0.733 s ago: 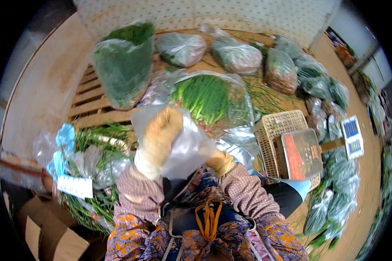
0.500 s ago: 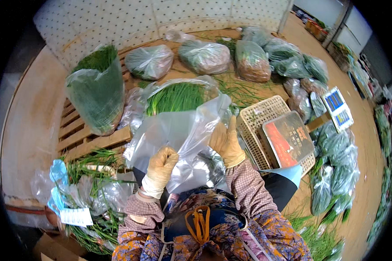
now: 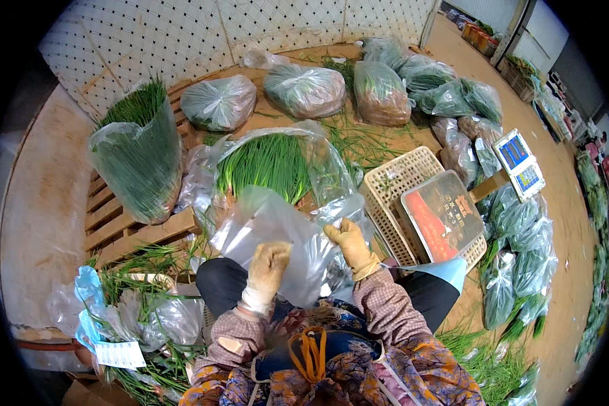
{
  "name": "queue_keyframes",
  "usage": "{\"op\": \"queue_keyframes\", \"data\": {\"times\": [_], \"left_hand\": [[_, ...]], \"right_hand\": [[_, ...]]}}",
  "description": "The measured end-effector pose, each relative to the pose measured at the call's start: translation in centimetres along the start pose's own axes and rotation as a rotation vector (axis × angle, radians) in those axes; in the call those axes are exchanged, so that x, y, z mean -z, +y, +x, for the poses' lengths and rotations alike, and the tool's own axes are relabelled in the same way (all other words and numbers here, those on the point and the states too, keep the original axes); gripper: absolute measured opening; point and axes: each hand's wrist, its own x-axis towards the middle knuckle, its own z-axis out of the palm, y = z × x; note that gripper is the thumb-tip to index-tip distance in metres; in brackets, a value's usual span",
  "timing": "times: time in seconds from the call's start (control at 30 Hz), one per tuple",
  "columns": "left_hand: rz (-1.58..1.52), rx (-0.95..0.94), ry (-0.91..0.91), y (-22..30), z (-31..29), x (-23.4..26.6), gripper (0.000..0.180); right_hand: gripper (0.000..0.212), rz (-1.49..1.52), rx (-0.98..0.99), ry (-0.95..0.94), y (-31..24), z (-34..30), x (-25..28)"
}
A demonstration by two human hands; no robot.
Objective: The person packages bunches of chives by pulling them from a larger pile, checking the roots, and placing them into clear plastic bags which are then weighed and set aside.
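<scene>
Between the 2 gloved hands, a clear plastic bag (image 3: 277, 227) is hung loosely, with its far edge lying just in front of the green stalks (image 3: 264, 162) bundled in an open wrapping. Compared with 0.5 s ago, the right hand (image 3: 348, 247) is the most changed: its fingers, then stretched upward, have been drawn in at the right side of the bag, and the film that was raised high there has been let down. A narrow pinch on the film seems to be made. The left hand (image 3: 269, 264) has been brought somewhat nearer to the right and is blurred; its fingers are curled in tightly, but whether film is caught in them cannot be told. By this, the bag is judged to be brought under closer control, with its handling unfinished; no stalks are seen inside it.

Both forearms, in checked sleeves (image 3: 394, 304), are brought in from the lower edge and angled forward. The left fist is held upright over the near part of the bag, and the right fingertips are pointed forward and to the left.
</scene>
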Motion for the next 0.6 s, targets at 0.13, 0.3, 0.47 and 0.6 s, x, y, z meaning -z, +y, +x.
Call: {"op": "queue_keyframes", "data": {"times": [0.13,0.3,0.47,0.6], "left_hand": [[-0.077,-0.118,-0.088,-0.3,2.6,-2.0,0.019],[-0.595,0.489,-0.211,-1.4,2.8,-2.2,0.012],[-0.629,0.535,0.104,-2.0,5.0,3.4,0.009],[-1.231,0.365,-0.017,4.7,8.5,1.5,0.009]], "right_hand": [[0.021,-0.146,-0.029,-0.106,-1.7,-1.6,-3.1],[0.026,0.008,-0.010,0.034,1.2,-0.9,-2.4],[0.031,-0.351,-0.012,-0.145,-3.8,1.2,-0.7],[0.020,-0.087,0.179,-0.348,-1.7,4.3,-0.3]]}}
